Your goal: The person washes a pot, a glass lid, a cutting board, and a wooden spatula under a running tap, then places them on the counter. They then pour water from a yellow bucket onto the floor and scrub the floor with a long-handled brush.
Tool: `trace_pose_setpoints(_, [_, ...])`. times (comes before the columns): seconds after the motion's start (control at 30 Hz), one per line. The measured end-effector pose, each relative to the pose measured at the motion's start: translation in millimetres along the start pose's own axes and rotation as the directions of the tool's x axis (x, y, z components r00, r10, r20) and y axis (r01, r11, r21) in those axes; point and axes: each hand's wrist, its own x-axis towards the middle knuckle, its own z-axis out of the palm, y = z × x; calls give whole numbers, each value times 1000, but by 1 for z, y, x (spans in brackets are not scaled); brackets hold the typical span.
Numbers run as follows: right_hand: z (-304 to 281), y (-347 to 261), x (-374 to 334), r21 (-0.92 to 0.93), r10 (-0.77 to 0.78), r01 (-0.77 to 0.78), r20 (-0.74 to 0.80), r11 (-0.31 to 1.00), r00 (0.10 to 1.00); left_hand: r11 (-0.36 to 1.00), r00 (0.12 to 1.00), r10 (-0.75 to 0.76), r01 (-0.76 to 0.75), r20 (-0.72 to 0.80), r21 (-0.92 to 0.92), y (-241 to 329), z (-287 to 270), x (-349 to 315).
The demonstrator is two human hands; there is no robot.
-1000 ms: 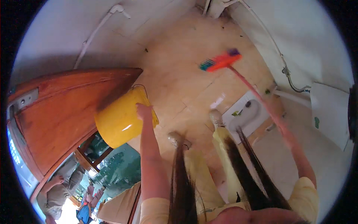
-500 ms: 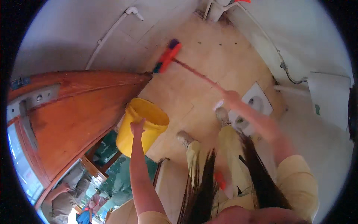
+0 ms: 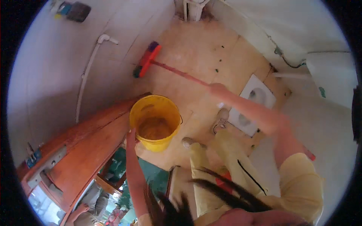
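A yellow bucket (image 3: 174,126) tilts toward me, its mouth and stained inside in sight. At its near left side is my left hand (image 3: 132,136), gripping it; most of the fingers are hidden. My right hand (image 3: 217,89) is closed round the red handle (image 3: 181,73) of a broom. The broom's red head (image 3: 148,60), with dark purple and green bristles at its ends, rests on the tan floor beside the left wall.
An orange-brown wooden door (image 3: 90,150) stands on the left. A white squat toilet (image 3: 260,90) is set into the floor at right, near my shoes (image 3: 220,119). Pipes (image 3: 88,71) run along the walls. Another person (image 3: 88,213) is beyond the doorway.
The bucket has tipped so more of its inside shows, and my left hand sits lower on its side. The view has shifted; the broom head is now nearer the left wall.
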Motion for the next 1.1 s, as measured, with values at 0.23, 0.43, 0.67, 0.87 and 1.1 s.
trace_pose_setpoints(0.23, [14, -13, -15, -440, -340, 323, 41, 838, 939, 993, 987, -120, 117, 108, 32, -23, -16, -49])
trace_pose_setpoints(0.43, [-96, 89, -140, -510, -166, 143, 1, 848, 986, 996, 996, -66, 69, 52, -58, -39, -21, -54])
trace_pose_setpoints(0.67, [-158, 77, -172, -318, -114, 54, -172, 947, 978, 976, 973, -22, 70, 229, -204, 47, 7, -39])
trace_pose_setpoints(0.87, [-137, 163, -48, -249, -9, -72, -310, 966, 951, 909, 975, 47, 49, 218, -414, 108, 88, 49])
trace_pose_setpoints(1.1, [-31, 223, -250, -297, 251, -294, -174, 909, 952, 772, 954, 104, 101, 282, -627, 157, 177, 171])
